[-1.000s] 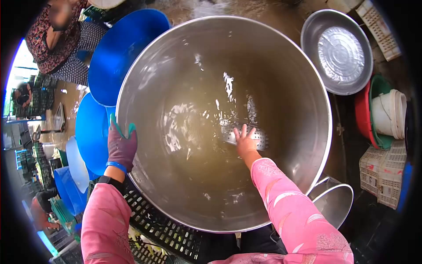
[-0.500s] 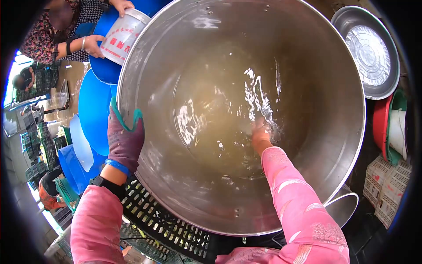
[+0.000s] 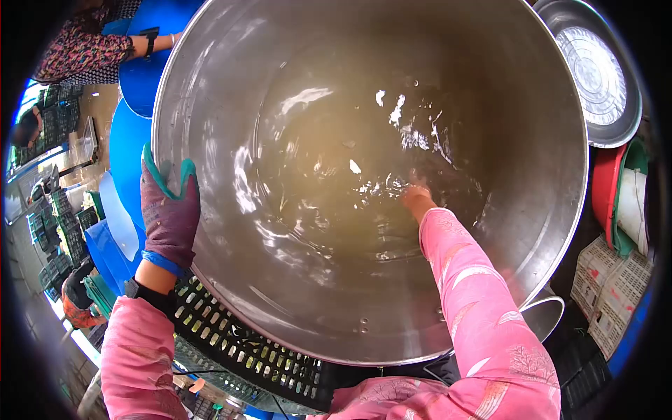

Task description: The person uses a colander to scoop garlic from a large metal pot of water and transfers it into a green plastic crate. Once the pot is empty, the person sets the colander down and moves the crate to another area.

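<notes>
Gloved left hand [image 3: 170,210] clamped over steel basin [image 3: 210,84] rim; right hand [image 3: 416,195] plunged underwater, grip impossible to tell.

The scene is bright, lit by daylight that enters strongest from the far left, where a patch at the picture's edge is blown out to white-blue. The steel basin [image 3: 210,91] catches this light in soft streaks along its wall, and the murky water [image 3: 350,175] throws small hard white glints, thickest around the right hand [image 3: 414,196], whose outline is broken up by ripples. The basin's right inner wall lies in deeper shade. A fisheye lens bends all straight lines and curves the rim strongly; black vignette fills the corners. Focus is fair at centre, while the edges smear and lose detail.
</notes>
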{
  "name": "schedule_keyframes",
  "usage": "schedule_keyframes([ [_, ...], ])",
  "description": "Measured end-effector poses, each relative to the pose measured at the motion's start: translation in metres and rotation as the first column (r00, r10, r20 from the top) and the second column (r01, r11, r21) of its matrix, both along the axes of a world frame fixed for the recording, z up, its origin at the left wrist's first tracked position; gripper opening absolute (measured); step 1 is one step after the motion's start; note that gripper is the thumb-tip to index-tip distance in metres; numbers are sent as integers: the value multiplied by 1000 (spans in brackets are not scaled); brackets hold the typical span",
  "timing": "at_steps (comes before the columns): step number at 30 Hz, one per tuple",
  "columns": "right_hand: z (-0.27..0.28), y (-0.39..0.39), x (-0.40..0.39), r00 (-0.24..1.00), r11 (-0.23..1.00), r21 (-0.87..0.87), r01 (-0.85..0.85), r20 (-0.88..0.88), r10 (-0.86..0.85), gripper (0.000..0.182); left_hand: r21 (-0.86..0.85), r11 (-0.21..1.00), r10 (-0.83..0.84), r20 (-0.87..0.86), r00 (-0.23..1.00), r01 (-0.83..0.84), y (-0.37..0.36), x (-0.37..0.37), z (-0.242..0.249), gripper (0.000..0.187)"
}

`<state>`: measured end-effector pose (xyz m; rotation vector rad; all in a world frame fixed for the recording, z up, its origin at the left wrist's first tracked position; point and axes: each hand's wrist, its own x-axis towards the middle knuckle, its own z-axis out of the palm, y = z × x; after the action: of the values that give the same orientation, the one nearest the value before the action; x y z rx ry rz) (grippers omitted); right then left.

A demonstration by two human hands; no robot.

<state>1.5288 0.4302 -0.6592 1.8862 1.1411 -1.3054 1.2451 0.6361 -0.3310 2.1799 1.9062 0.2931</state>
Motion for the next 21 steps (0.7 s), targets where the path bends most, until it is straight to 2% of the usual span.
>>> schedule_keyframes([
  [3, -32, -10, -13, 999, 999, -29, -23, -48, 22, 57, 2, 1000, -11, 48, 999, 11, 1, -2, -3, 65],
  [9, -128, -51, -71, 995, 990, -115, 83, -42, -89, 44, -35, 999, 17, 103, 995, -13, 2, -1, -3, 64],
  [10, -123, -44, -74, 995, 989, -127, 75, -51, -82, 43, 4, 1000, -25, 79, 997, 25, 2, -5, -5, 63],
  [15, -91, -21, -96, 985, 994, -96, -51, -170, 34, 40, -28, 1000, 5, 86, 996, -3, 2, -5, -6, 63],
  [19, -78, 9, -108, 952, 989, -13, -145, -273, 136, 38, -16, 998, -62, 60, 996, 63, 4, -7, -4, 62],
  [20, -76, 17, -106, 940, 987, 13, -162, -302, 158, 37, -29, 999, -32, 67, 997, 34, 3, -7, -4, 62],
  [21, -74, 26, -104, 925, 983, 42, -181, -332, 185, 37, -16, 999, -44, 17, 999, 45, 4, -8, -4, 62],
])
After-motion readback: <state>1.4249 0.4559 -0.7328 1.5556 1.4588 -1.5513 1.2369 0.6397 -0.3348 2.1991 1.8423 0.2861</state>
